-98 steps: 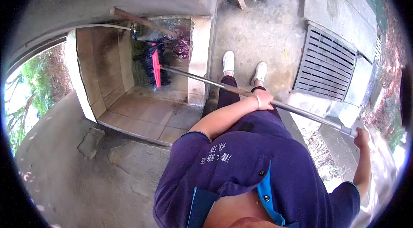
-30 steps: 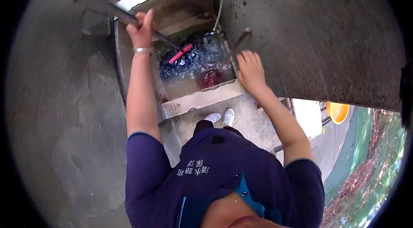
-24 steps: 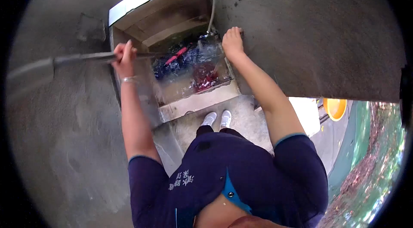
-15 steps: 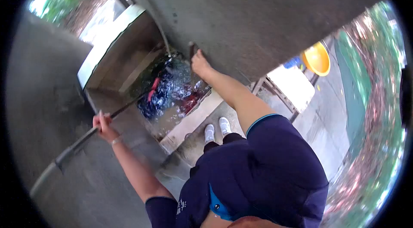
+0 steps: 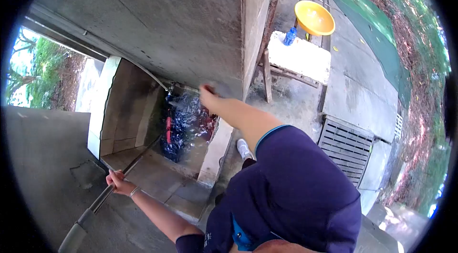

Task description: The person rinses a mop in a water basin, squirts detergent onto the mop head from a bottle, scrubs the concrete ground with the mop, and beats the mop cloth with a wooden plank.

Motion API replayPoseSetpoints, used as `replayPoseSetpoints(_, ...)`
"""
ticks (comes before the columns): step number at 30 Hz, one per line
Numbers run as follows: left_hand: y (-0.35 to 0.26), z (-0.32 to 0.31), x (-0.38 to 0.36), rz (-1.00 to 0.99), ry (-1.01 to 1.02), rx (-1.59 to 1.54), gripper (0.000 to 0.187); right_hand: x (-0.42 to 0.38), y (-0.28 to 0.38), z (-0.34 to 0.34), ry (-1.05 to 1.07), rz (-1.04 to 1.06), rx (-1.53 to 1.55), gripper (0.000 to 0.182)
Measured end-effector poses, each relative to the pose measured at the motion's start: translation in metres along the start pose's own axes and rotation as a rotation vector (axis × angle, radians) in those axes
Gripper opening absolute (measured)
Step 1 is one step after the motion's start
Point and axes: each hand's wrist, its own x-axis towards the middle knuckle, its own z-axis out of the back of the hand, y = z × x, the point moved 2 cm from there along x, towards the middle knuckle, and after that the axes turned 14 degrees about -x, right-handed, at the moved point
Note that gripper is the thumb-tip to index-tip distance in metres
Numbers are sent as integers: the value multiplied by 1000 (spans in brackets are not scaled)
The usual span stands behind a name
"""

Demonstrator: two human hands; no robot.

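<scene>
My left hand (image 5: 120,182) is closed round a long pole (image 5: 98,201) that slants from the lower left into a tiled basin (image 5: 217,150). Over the basin's right edge, near the concrete wall, my right hand (image 5: 208,98) is blurred and closed; a small dark thing shows at its fingers, too unclear to name. In the basin's water (image 5: 191,141) lie dark blue cloth (image 5: 175,150) and a red item (image 5: 168,130), with more dark red cloth (image 5: 208,122) below my right hand. A pale hose (image 5: 151,75) runs down the wall to the water.
A white-topped table (image 5: 303,60) at the upper right bears a blue bottle (image 5: 290,36). Beside it stands a yellow basin (image 5: 315,18). A floor grate (image 5: 344,150) lies to my right. A concrete wall (image 5: 186,19) rises beyond the basin.
The view has turned, bringing the bottle and floor grate into clearer sight. My left hand still grips the pole; my right hand is still raised near the wall, now lower against it.
</scene>
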Motion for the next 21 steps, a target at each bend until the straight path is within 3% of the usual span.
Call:
replayPoseSetpoints(4,4,7,9,36,45,-55,33,-74,144,-91,315,-130,924,25)
replayPoseSetpoints(5,7,12,14,26,0,-14,32,-99,178,-109,375,-211,1089,23)
replayPoseSetpoints(6,13,13,19,13,-49,14,32,-140,200,-120,272,-469,1404,25)
replayPoseSetpoints(7,15,13,27,23,-52,30,30,-168,213,-126,316,-406,1419,27)
replayPoseSetpoints(8,12,3,30,30,-112,16,28,-193,219,-125,495,-393,1508,26)
replayPoseSetpoints(10,32,17,56,74,-63,-86,26,-235,237,-111,538,-607,1665,21)
replayPoseSetpoints(12,38,5,68,3,-127,-34,26,-272,243,-102,784,-358,2052,20)
replayPoseSetpoints(14,50,-2,80,-5,-64,-3,27,-310,235,-77,841,-368,2279,21)
replayPoseSetpoints(21,49,-38,78,38,-62,168,31,-402,239,-40,836,-530,2426,18)
